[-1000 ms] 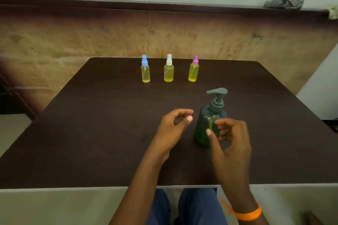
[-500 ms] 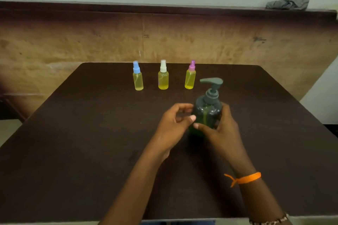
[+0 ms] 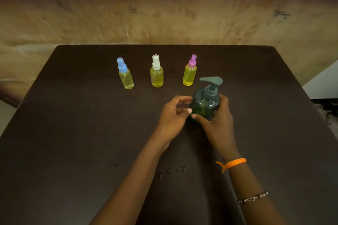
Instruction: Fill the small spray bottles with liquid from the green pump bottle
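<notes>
Here, head view: a dark counter (image 3: 73, 133) carries the green pump bottle (image 3: 206, 105), upright, right of centre and nearer the person than the row of three spray bottles. The right hand (image 3: 217, 122) wraps the pump bottle from its right and near sides, thumb across the front and fingers (image 3: 224, 97) behind, gripping it. The left hand (image 3: 173, 115) sits just left of the bottle, loosely curled and holding nothing; its fingertips (image 3: 189, 99) reach the bottle's left wall, though actual contact cannot be told. The pump spout (image 3: 210, 79) points left, toward the pink-capped bottle (image 3: 189, 74), which stands just beyond it. The white-capped bottle (image 3: 157, 75) and blue-capped bottle (image 3: 125, 76) stand further left, spaced apart; all three hold yellow liquid. An orange band (image 3: 233, 163) and a beaded bracelet (image 3: 253, 197) circle the right forearm. Small droplets (image 3: 170, 171) dot the counter between the forearms.
</notes>
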